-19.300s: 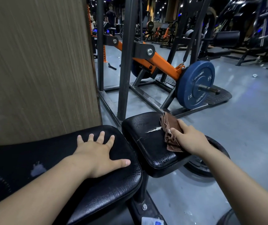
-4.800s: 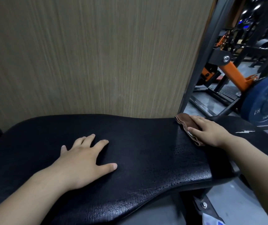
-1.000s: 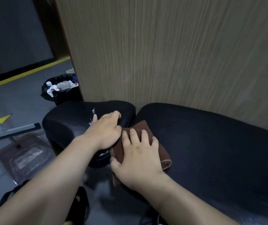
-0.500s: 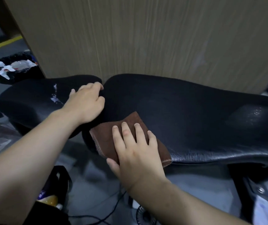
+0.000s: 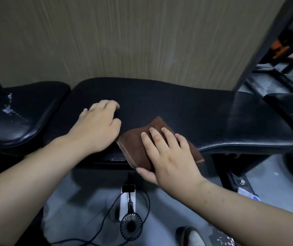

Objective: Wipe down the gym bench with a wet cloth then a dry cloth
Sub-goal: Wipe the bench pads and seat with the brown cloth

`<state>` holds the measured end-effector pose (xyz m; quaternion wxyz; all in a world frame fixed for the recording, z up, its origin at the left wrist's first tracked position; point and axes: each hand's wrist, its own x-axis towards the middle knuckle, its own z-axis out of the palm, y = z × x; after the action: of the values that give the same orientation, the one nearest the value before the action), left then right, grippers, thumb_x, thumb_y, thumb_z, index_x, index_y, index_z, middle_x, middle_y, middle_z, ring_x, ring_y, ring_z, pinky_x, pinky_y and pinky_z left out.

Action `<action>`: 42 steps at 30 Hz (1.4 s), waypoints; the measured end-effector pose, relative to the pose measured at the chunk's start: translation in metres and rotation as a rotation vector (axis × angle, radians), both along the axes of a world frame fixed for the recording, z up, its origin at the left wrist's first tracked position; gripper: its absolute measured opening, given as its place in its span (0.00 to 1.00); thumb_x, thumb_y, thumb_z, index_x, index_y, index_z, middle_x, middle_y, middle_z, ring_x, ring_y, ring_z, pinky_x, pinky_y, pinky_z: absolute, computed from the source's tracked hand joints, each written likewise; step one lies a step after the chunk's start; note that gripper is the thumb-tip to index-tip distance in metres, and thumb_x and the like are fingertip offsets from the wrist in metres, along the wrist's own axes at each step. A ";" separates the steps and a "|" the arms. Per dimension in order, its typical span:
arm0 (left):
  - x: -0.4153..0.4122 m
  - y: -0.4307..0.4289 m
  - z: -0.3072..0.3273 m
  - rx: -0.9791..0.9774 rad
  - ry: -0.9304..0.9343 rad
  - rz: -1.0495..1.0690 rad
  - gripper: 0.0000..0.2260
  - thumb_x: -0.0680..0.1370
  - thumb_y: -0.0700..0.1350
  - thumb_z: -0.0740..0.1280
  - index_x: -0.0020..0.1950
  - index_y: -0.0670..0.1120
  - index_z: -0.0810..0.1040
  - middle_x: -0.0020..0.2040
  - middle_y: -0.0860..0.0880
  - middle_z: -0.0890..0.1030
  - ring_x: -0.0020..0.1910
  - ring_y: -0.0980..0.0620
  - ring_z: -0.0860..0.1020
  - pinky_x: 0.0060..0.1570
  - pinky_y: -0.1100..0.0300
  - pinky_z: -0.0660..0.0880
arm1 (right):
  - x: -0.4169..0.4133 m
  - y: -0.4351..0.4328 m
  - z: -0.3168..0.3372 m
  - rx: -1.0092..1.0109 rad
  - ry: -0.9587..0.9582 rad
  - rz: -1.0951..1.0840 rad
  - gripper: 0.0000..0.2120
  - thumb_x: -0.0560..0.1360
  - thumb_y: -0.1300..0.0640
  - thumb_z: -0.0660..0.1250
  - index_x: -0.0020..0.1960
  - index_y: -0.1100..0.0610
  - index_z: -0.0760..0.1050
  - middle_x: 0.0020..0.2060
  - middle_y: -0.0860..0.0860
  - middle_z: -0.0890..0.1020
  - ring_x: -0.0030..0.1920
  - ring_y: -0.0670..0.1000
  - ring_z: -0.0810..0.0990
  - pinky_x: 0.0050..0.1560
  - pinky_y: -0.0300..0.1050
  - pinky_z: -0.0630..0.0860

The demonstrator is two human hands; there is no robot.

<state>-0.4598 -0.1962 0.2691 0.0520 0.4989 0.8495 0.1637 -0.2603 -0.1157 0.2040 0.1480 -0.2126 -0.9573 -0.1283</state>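
Brown cloth (image 5: 136, 144) lies folded on the near edge of the black bench pad (image 5: 195, 110), one corner hanging over the front.

Right hand (image 5: 170, 157) lies flat on top of the cloth. Its four fingers are straight and spread and the thumb runs along the cloth's near edge, pressing rather than gripping.

Left hand (image 5: 97, 128) rests on the same pad just left of the cloth, its side meeting the cloth's left corner. Its fingers are loosely bent, tips on the vinyl, and it holds nothing.

Adjoining seat pad (image 5: 21, 107) to the left shows pale scuffs. A wood-grain panel (image 5: 124, 36) stands behind, and a small fan (image 5: 131, 228) with a cable lies on the floor below.
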 end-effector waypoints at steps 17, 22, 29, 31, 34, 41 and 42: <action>0.063 0.042 -0.010 -0.056 0.051 -0.172 0.20 0.81 0.47 0.55 0.74 0.50 0.64 0.76 0.52 0.64 0.75 0.51 0.61 0.75 0.41 0.54 | 0.132 0.137 0.007 0.051 -0.133 -0.150 0.36 0.74 0.35 0.58 0.69 0.63 0.69 0.65 0.63 0.76 0.62 0.66 0.76 0.56 0.61 0.76; 0.064 0.046 -0.015 -0.069 0.066 -0.167 0.19 0.81 0.48 0.56 0.73 0.52 0.65 0.76 0.54 0.64 0.75 0.52 0.60 0.75 0.41 0.54 | 0.177 0.165 0.010 0.012 -0.155 -0.248 0.36 0.72 0.36 0.61 0.68 0.63 0.72 0.65 0.62 0.77 0.63 0.65 0.77 0.55 0.60 0.76; 0.060 0.048 -0.020 -0.092 0.081 -0.144 0.20 0.80 0.50 0.55 0.73 0.56 0.64 0.77 0.57 0.62 0.77 0.56 0.56 0.75 0.41 0.52 | 0.232 0.195 0.008 -0.159 0.012 -0.408 0.39 0.74 0.32 0.58 0.67 0.65 0.73 0.65 0.61 0.77 0.65 0.66 0.74 0.61 0.61 0.74; 0.057 0.049 -0.019 -0.083 0.084 -0.138 0.21 0.80 0.51 0.54 0.74 0.56 0.64 0.77 0.58 0.61 0.77 0.57 0.54 0.75 0.41 0.52 | 0.238 0.199 0.006 -0.228 0.147 -0.443 0.37 0.75 0.35 0.58 0.69 0.65 0.71 0.66 0.61 0.75 0.66 0.64 0.72 0.70 0.55 0.65; 0.054 0.050 -0.017 -0.075 0.081 -0.129 0.21 0.80 0.51 0.55 0.74 0.56 0.64 0.77 0.58 0.61 0.77 0.58 0.54 0.76 0.42 0.52 | 0.229 0.200 0.007 -0.305 0.365 -0.521 0.35 0.74 0.39 0.56 0.70 0.63 0.71 0.68 0.58 0.74 0.68 0.59 0.69 0.71 0.43 0.58; 0.052 0.055 -0.012 -0.036 0.056 -0.120 0.21 0.81 0.50 0.54 0.75 0.57 0.62 0.78 0.59 0.58 0.78 0.59 0.51 0.77 0.46 0.49 | 0.207 0.227 0.025 -0.415 0.244 -0.607 0.30 0.77 0.43 0.63 0.74 0.58 0.68 0.72 0.53 0.68 0.69 0.59 0.67 0.72 0.50 0.62; 0.051 0.056 -0.011 -0.034 0.054 -0.116 0.21 0.82 0.50 0.54 0.75 0.57 0.61 0.78 0.59 0.57 0.78 0.60 0.50 0.77 0.47 0.49 | 0.201 0.232 0.027 -0.424 0.207 -0.621 0.30 0.77 0.43 0.62 0.74 0.58 0.66 0.73 0.53 0.67 0.70 0.60 0.66 0.72 0.51 0.62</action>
<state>-0.4088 -0.1400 0.2584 0.0467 0.5508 0.8228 0.1324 -0.0589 0.1165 0.2313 0.1509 -0.5300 -0.8326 0.0557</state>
